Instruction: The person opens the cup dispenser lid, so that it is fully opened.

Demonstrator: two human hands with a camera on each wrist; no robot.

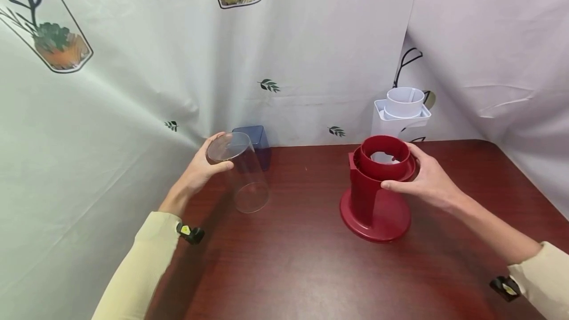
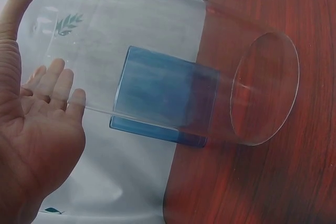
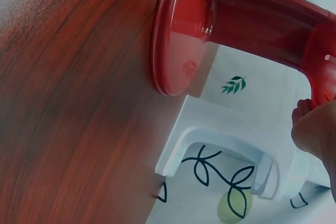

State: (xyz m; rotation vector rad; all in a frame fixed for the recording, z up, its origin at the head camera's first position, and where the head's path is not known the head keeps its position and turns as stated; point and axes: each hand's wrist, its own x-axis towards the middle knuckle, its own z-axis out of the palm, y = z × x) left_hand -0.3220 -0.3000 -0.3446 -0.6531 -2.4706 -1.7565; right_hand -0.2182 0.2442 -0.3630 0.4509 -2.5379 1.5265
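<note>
My left hand (image 1: 193,172) holds a clear cylindrical container (image 1: 247,174) round its upper end, thumb on the near side and fingers on the far side. The container leans, its lower end over the table; I cannot tell whether it touches the wood. Behind it stands a see-through blue box (image 2: 157,90). On the right, a red plastic dispenser-like holder (image 1: 362,196) with a round base and a ring-shaped top stands upright. My right hand (image 1: 428,177) grips that top from the right side; in the right wrist view only part of the hand (image 3: 317,129) shows.
A white holder (image 1: 382,125) with a round white cup-like top (image 1: 404,103) stands behind the red one, near the table's back edge. A pale printed cloth (image 1: 311,38) hangs behind and on both sides of the brown table (image 1: 302,270).
</note>
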